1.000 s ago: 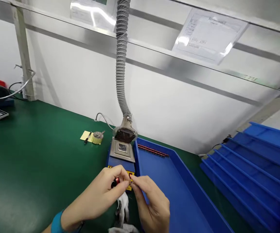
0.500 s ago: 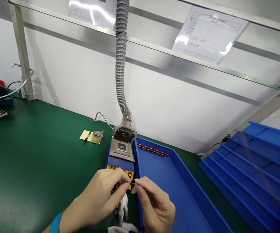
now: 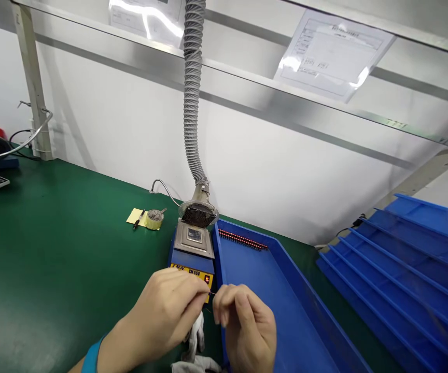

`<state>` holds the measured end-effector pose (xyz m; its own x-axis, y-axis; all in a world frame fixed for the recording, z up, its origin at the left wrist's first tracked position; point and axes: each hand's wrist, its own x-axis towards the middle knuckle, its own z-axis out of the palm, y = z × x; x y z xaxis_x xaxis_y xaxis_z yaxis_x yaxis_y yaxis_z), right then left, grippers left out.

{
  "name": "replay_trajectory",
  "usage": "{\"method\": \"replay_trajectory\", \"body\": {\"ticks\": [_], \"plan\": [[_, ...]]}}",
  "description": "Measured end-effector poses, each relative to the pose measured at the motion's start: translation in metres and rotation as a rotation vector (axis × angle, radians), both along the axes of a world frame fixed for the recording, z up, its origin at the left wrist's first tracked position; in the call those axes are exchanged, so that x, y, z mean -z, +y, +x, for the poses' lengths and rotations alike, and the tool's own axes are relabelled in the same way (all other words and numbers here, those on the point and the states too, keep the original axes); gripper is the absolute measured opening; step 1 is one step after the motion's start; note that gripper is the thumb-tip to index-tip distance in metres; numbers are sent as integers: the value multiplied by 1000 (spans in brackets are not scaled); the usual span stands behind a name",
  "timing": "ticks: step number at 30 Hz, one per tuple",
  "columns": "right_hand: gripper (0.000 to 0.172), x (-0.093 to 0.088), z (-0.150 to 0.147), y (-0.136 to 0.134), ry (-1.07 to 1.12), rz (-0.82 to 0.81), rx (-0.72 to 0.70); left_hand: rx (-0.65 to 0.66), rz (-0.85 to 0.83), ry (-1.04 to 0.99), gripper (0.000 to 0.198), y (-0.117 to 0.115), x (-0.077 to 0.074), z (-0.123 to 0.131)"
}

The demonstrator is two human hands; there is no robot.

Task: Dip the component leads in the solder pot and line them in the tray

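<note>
My left hand (image 3: 173, 305), with a blue band at the wrist, pinches a thin wire (image 3: 212, 293) between thumb and forefinger. Only a short, fine end shows past the fingertips, pointing right. Close beside it, my right hand (image 3: 247, 324) has its fingers curled and its thumb drawn back along the forefinger. The wire's tip reaches the right fingertips, but what lies inside them is hidden. Just behind the hands stands a blue and yellow solder pot (image 3: 193, 259) with a lit red switch and a square metal top.
Right of the pot lies a blue tray (image 3: 270, 290) with a row of small red and black parts (image 3: 243, 239). Above the pot hangs an exhaust hose (image 3: 193, 103). A small tub (image 3: 154, 219), pen (image 3: 139, 219), gloves (image 3: 196, 336) and stacked blue trays (image 3: 403, 269) are around.
My right thumb has slid back from the fingertips, and the right fingers have curled in more. The left hand keeps its pinch in nearly the same place.
</note>
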<state>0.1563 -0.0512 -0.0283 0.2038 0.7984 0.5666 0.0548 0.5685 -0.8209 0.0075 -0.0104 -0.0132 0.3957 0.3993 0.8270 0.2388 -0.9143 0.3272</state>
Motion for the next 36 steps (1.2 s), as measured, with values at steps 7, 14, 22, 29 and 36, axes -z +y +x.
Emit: {"method": "replay_trajectory", "body": {"ticks": [7,14,22,29,36], "plan": [[28,-5,1,4,-379,343,159,162,-421,-55,16,-4,-1,-5],[17,-5,-4,-1,-307,92,102,62,-25,43,21,0,1,0],[6,-3,2,4,-153,121,11,142,-366,-40,18,-4,-5,-2],[13,-1,-3,1,-350,184,201,59,-87,13,20,-2,0,2],[25,-4,0,3,-19,16,-72,100,-255,-75,17,-2,0,1]]}}
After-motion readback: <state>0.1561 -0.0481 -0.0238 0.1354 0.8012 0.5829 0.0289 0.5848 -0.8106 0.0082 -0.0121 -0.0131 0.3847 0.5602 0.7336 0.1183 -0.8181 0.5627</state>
